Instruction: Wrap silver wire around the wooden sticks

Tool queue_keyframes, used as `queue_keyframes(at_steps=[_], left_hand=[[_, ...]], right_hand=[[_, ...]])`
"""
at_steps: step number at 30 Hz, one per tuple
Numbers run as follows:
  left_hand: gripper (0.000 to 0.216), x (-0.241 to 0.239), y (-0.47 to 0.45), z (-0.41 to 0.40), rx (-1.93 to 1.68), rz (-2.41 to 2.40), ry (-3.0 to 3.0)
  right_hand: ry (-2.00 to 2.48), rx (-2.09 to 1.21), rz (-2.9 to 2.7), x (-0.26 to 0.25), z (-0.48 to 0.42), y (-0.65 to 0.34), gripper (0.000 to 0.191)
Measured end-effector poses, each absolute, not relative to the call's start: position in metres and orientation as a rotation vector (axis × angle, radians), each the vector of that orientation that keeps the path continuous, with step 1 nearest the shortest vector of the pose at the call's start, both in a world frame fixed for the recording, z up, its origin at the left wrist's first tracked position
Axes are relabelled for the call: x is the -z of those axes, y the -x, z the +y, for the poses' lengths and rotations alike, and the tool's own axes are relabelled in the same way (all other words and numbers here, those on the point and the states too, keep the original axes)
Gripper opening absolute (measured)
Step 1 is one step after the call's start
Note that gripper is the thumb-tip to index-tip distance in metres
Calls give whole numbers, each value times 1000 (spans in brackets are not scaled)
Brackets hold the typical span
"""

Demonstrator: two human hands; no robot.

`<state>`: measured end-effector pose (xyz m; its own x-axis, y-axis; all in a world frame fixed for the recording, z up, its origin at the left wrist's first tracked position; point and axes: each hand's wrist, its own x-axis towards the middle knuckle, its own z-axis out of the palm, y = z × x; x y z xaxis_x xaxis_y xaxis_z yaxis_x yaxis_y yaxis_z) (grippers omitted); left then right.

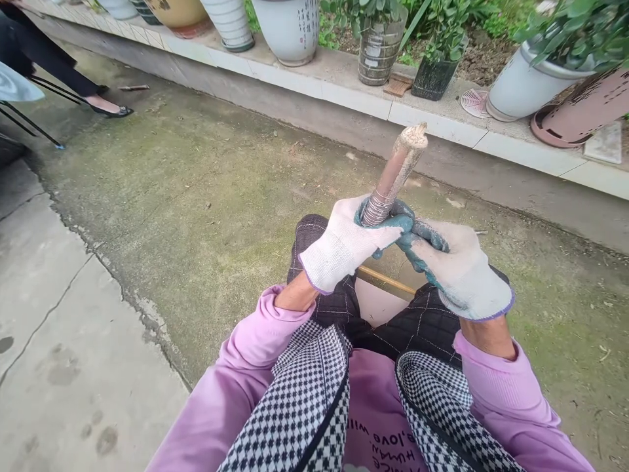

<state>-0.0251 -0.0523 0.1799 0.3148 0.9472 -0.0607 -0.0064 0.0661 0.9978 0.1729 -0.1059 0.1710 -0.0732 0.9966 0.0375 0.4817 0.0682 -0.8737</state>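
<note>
My left hand (339,246), in a white glove with a teal coated palm, is closed around a short brown stick (394,172). Thin wire (377,208) is wound in several turns around the stick just above my fingers. The stick tilts up and away to the right, and its top end is pale and ragged. My right hand (452,262), gloved the same way, is closed with its fingertips against those of the left, below the stick. What it pinches is hidden; a thin grey tip (480,232) shows beyond its knuckles.
A thin yellowish rod (386,280) runs crosswise between my knees, above a pale surface (376,303). Ahead stands a low tiled ledge (354,97) with several potted plants, including a white pot (287,29). At far left a person's leg and shoe (113,111) show near a brown stick (133,87) on the ground.
</note>
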Motion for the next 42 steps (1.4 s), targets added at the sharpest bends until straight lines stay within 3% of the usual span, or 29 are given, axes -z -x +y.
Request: queue_keyframes(at_steps=[5,13,23,32,42], left_hand=[[34,-179,22,-53,-929,1056,-1252],[34,-187,22,-54,-903,1066,-1155],[36,-188,20,-55,-910,1061,-1135],[30,-184,17,-53,-951,1139,-1165],[22,-181,21,-56,-986,1176,-1474]], right_hand=[[1500,-915,-1643,-171,-110,-174,45],[1539,-790,-1713,-185,-117,-175,30],[1587,-733,-1748,-181,-122,-175,25],[1588,-314,-1910,-195,-122,-181,18],[1649,-122,-2121,-214,-116,-192,17]])
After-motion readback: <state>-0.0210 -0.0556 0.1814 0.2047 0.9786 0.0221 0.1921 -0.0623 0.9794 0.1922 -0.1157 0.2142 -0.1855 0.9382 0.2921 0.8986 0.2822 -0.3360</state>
